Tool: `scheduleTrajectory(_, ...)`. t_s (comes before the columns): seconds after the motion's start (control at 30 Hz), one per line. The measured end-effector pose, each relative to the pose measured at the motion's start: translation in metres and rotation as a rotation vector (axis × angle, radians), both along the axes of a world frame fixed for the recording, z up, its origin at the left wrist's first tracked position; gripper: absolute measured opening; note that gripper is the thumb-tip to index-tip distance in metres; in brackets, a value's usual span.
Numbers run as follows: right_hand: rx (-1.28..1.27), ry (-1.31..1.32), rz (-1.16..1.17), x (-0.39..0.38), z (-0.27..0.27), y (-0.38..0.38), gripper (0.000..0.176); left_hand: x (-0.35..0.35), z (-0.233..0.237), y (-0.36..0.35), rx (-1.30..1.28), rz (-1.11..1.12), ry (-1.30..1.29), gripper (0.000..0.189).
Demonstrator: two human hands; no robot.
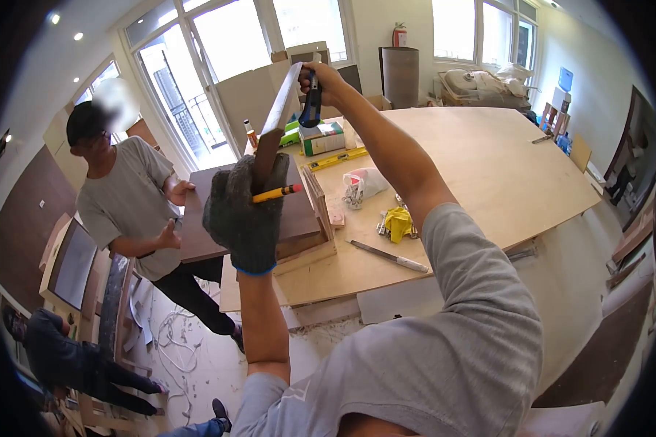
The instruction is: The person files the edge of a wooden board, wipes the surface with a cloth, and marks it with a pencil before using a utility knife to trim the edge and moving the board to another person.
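My left hand [244, 211], in a dark grey knit glove, is closed around the near end of a long thin strip [280, 102], brown at the glove and pale along its length. A yellow pencil [275, 193] with a pink eraser also sticks out of this grip. My bare right hand [326, 81] is raised at the strip's far end, fingers curled around a blue and black utility knife [311, 105] that hangs downward. Behind the glove is a brown-topped wooden box [299, 218] on the table. The knife's blade is hidden.
A co-worker [127, 186] stands at left, hands at the brown panel. On the large plywood table [474, 160] lie a yellow spirit level [339, 159], a plastic bag [364, 183], yellow cloth [399, 223] and a long slim tool [388, 256]. Cables [175, 342] lie on the floor.
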State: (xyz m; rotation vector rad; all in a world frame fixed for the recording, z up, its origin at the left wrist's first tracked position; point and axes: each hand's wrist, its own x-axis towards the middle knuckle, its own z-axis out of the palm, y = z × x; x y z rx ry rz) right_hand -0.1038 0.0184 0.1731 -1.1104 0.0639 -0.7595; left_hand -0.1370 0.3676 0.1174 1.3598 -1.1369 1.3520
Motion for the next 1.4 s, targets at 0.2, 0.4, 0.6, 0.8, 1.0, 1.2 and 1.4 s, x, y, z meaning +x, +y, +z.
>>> scheduleTrajectory(0.2,0.049,-0.036,0.014,0.002,-0.003,-0.017,0.018,0.006,0.002,-0.003,-0.034,-0.077,0.000,0.033)
scheduleTrajectory(0.4,0.026,-0.011,0.089,-0.004,0.000,-0.013,0.018,0.005,0.001,0.001,0.020,-0.058,0.036,0.038)
scheduleTrajectory(0.6,0.019,0.019,0.058,-0.004,0.004,-0.009,0.019,0.005,0.001,0.002,0.007,-0.079,0.066,0.035)
scheduleTrajectory(0.8,0.014,0.015,0.014,-0.007,0.009,0.001,0.018,0.005,0.000,0.007,0.007,-0.089,0.052,0.033)
scheduleTrajectory(1.0,0.020,-0.018,0.018,-0.013,0.009,0.005,0.017,0.007,-0.003,0.012,0.027,-0.082,-0.023,0.042)
scheduleTrajectory(1.2,0.002,-0.031,0.041,-0.015,0.008,0.006,0.017,0.010,-0.005,0.010,0.018,-0.073,-0.028,0.044)
scheduleTrajectory(1.4,0.015,-0.009,0.019,-0.016,0.007,-0.002,0.014,0.009,-0.007,0.005,0.000,-0.023,0.035,0.042)
